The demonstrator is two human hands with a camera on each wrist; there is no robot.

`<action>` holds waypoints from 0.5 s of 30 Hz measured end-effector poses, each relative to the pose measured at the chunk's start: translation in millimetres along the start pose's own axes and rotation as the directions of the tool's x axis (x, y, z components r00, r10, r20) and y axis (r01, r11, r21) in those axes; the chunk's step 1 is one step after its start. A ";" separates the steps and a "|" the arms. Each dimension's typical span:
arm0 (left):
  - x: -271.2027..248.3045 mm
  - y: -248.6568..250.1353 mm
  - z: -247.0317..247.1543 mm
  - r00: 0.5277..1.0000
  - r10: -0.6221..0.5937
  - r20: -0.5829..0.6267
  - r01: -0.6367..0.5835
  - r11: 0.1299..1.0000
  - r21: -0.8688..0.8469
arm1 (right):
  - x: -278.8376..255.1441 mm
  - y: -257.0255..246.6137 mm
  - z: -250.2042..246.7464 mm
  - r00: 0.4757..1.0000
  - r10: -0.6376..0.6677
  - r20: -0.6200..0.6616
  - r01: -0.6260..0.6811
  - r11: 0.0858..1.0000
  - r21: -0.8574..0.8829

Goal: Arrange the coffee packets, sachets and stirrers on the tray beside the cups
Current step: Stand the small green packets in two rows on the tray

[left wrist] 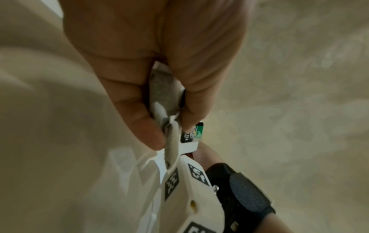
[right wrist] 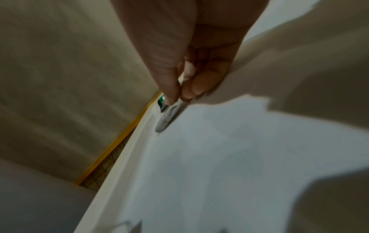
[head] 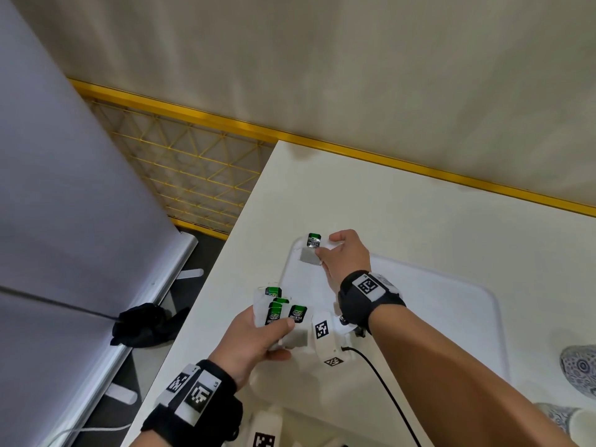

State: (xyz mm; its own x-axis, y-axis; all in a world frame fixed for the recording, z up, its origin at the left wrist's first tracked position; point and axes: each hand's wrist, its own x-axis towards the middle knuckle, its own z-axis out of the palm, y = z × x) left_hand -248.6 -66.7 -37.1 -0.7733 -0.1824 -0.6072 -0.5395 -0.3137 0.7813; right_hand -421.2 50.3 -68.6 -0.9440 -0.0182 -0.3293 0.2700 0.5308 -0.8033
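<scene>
Right hand: my right hand [head: 346, 256] reaches to the far left corner of the tray, thumb and fingertips pinched on one tea bag [head: 309, 255]; the right wrist view shows the thumb [right wrist: 169, 88] and a finger closed on the bag's grey pouch [right wrist: 165, 119].
Single tea bag: its grey pouch lies at the tray's corner and its green-and-black tag [head: 313, 240] sits just beyond it on the far side, touching the rim area; whether the pouch rests fully on the tray floor I cannot tell.
Left hand: my left hand [head: 254, 341] is curled round a bunch of tea bags [head: 277, 309], held at the near left edge of the tray; the left wrist view shows thumb and fingers [left wrist: 143, 119] clamped on the grey pouches [left wrist: 163, 88] with a green tag [left wrist: 192, 132] poking out.
Bunch: several white envelopes and green tags fan out above my fingers, overlapping each other; the exact count is unclear.
Wrists: each wrist wears a black strap with a white marker block [head: 329, 337]; a black cable [head: 387, 388] runs from the right one toward me.
Tray: the white tray [head: 451, 304] lies on the white table [head: 419, 204], its left part under both hands.
Cups: two blue-patterned cups [head: 580, 372] stand at the right edge of view, to the right of the tray.
Surroundings: a yellow wire grid [head: 187, 169] lies beyond the table's far left corner, and a black cloth [head: 145, 324] lies on the floor to the left.
</scene>
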 end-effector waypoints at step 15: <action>-0.6 6.3 3.7 1.000 0.021 -0.002 -0.021 0.998 -0.054 | -39.6 0.1 -27.1 0.984 -0.031 0.175 0.004 0.989 0.151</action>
State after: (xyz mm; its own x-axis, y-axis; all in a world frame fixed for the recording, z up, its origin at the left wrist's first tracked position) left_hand -252.8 -65.1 -31.3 -0.7838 -0.1903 -0.5912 -0.5047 -0.3595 0.7849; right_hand -388.9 74.0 -42.2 -0.9041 -0.1824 -0.3863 0.2917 0.3972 -0.8702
